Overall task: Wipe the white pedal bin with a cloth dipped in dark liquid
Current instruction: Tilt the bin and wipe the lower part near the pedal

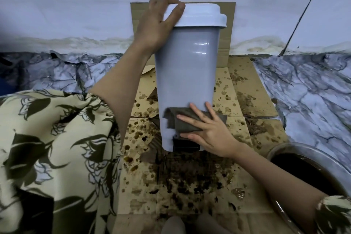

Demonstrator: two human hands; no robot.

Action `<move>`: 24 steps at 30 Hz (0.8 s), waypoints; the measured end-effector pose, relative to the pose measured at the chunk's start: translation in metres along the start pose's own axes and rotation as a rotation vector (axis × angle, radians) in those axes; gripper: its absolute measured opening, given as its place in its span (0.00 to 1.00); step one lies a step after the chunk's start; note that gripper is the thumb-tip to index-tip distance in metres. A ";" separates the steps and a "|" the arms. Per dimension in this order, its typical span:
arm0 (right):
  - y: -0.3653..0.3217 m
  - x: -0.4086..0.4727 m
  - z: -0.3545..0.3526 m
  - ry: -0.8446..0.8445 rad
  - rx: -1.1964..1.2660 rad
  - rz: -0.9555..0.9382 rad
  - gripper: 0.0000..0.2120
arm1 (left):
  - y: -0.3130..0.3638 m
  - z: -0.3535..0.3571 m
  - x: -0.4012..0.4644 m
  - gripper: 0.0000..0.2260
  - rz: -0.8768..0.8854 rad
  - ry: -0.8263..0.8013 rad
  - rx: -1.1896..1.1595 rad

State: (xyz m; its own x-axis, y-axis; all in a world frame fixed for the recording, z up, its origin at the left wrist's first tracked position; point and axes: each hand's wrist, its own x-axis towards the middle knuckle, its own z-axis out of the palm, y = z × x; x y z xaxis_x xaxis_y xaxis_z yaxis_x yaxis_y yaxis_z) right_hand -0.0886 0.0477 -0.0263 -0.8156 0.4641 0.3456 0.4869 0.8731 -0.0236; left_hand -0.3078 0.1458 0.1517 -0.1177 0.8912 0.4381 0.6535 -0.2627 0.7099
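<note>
The white pedal bin (187,74) stands upright on stained cardboard in the middle of the view, its lid (201,15) closed and its black pedal (187,145) at the bottom front. My left hand (157,23) grips the lid's left edge. My right hand (206,129) lies flat with spread fingers, pressing a dark, wet cloth (182,121) against the bin's lower front, just above the pedal.
Flattened cardboard (190,182) spattered with dark drops covers the marble-patterned floor (313,89). A glass bowl of dark liquid (307,173) sits at the lower right, near my right forearm. A wall (76,5) rises behind the bin. A floral garment (53,148) fills the lower left.
</note>
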 end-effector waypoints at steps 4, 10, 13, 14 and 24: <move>0.008 -0.018 0.000 0.074 -0.007 0.050 0.17 | 0.004 0.006 -0.001 0.14 0.004 0.014 0.005; -0.007 0.034 0.000 -0.017 -0.268 -0.124 0.20 | 0.008 0.010 -0.001 0.14 -0.010 0.035 0.003; -0.027 0.062 0.005 -0.143 -0.259 -0.267 0.20 | 0.008 0.011 -0.002 0.14 -0.005 0.038 0.016; -0.029 0.066 0.006 -0.214 -0.284 -0.357 0.20 | 0.007 0.010 -0.002 0.14 -0.004 0.036 0.015; -0.038 0.073 0.003 -0.518 -0.097 -0.437 0.30 | 0.005 0.007 -0.004 0.15 -0.001 0.010 -0.006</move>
State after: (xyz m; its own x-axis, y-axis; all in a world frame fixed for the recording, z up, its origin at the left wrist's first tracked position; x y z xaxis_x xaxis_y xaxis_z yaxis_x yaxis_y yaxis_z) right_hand -0.1676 0.0486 -0.0034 -0.9763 0.1042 -0.1895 0.0847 0.9905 0.1084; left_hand -0.2987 0.1439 0.1493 -0.1255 0.8876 0.4431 0.6491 -0.2643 0.7133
